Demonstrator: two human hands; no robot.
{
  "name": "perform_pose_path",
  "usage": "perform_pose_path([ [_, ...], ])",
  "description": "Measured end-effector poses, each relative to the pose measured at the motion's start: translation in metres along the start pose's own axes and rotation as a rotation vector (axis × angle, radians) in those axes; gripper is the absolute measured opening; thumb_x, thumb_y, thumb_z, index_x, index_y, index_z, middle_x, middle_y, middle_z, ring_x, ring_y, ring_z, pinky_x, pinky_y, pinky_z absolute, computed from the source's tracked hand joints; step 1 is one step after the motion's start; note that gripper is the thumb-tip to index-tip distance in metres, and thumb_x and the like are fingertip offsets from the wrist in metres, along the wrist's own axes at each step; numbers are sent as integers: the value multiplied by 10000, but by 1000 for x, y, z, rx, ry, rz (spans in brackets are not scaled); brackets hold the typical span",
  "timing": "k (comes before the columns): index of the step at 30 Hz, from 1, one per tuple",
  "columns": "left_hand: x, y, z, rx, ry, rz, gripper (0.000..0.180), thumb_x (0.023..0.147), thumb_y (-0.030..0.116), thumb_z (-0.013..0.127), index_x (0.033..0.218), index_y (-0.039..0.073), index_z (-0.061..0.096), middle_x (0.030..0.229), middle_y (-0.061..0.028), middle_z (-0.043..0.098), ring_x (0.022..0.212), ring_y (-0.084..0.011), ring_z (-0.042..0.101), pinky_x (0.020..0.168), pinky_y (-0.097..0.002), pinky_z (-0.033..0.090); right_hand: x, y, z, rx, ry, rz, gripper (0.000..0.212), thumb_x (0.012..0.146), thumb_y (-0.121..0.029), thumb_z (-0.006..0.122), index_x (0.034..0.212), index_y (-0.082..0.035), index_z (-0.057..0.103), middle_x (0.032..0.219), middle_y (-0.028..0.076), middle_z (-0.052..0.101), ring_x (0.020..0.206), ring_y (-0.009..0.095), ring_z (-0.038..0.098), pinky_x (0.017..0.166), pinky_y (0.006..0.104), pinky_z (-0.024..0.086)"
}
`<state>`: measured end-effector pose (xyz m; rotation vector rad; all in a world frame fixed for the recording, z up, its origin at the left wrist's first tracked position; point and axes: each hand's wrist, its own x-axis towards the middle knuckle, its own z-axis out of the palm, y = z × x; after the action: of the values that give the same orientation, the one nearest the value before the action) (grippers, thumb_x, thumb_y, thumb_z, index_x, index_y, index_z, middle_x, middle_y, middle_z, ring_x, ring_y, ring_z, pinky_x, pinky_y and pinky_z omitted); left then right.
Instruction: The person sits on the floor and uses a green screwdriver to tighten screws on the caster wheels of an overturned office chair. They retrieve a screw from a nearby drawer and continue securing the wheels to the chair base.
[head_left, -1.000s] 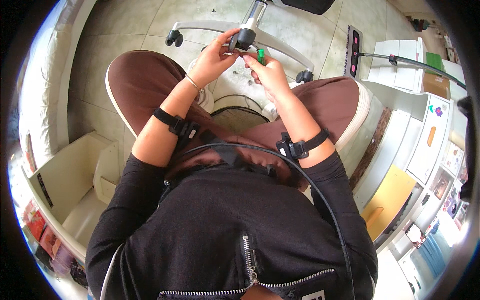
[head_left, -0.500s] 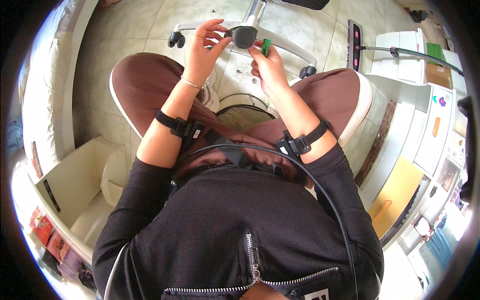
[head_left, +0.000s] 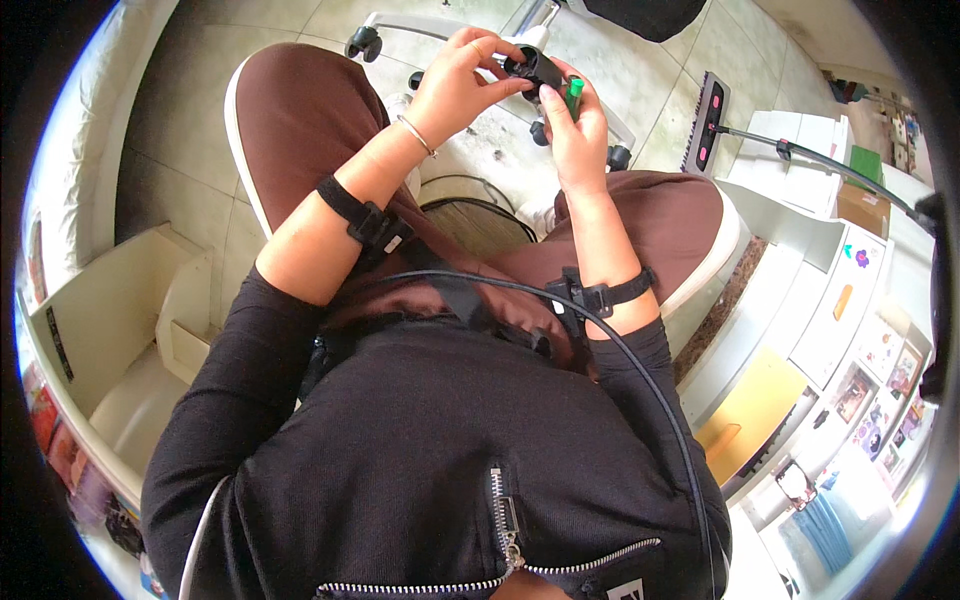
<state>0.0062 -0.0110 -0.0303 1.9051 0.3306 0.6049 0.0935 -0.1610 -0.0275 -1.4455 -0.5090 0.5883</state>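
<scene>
A black chair caster point(head_left: 543, 68) is between my hands, at the near end of a white chair-base leg; whether it is joined to the leg I cannot tell. My left hand point(head_left: 462, 84) pinches the caster's left side, its fingertips at the dark opening between the wheels. My right hand point(head_left: 580, 140) grips a small green-handled tool point(head_left: 575, 92) upright against its palm, while its thumb and fingers touch the caster's right side. The tool's lower end is hidden by the hand.
The white chair base point(head_left: 420, 28) stands on the tiled floor with other black casters point(head_left: 364, 43). My crossed legs in brown trousers point(head_left: 310, 120) flank a round dark-rimmed thing point(head_left: 480, 215). A long-handled brush point(head_left: 708, 125) and white drawers point(head_left: 835, 285) are at right, an open cream box point(head_left: 110, 320) at left.
Both hands have shifted right with the caster, which has turned from its round face to its dark hollow side. The green tool now stands more upright, and my view has shifted.
</scene>
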Motion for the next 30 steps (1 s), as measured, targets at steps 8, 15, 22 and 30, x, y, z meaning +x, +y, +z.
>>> perform_pose_path([
  [8,-11,-5,5,186,70,-156,267,757,227,815,945,65,719,805,22,603,701,-64,550,632,-229,443,-1,1,-5,-70,-55,-54,423,909,-149,646,1280,5,514,1101,68,621,987,126,569,910,268,445],
  [15,-26,11,7,-469,15,-548,255,820,348,756,950,129,755,824,77,668,674,-12,456,569,-193,334,-2,-3,-1,-137,-97,-170,478,871,-75,676,1284,-5,446,966,46,611,835,90,575,769,232,469],
  [22,-19,19,10,-464,24,-629,188,805,166,778,928,28,744,855,-9,708,773,-45,586,714,-202,465,-6,4,3,-131,-57,-216,510,833,-19,698,1249,-5,403,916,38,593,819,95,572,756,230,467],
  [30,-21,15,12,-484,10,-595,221,821,301,757,927,107,741,802,65,649,694,-19,486,596,-207,355,-8,2,-6,207,-79,76,504,911,-236,677,1279,-27,404,821,-11,553,574,21,423,497,182,333],
])
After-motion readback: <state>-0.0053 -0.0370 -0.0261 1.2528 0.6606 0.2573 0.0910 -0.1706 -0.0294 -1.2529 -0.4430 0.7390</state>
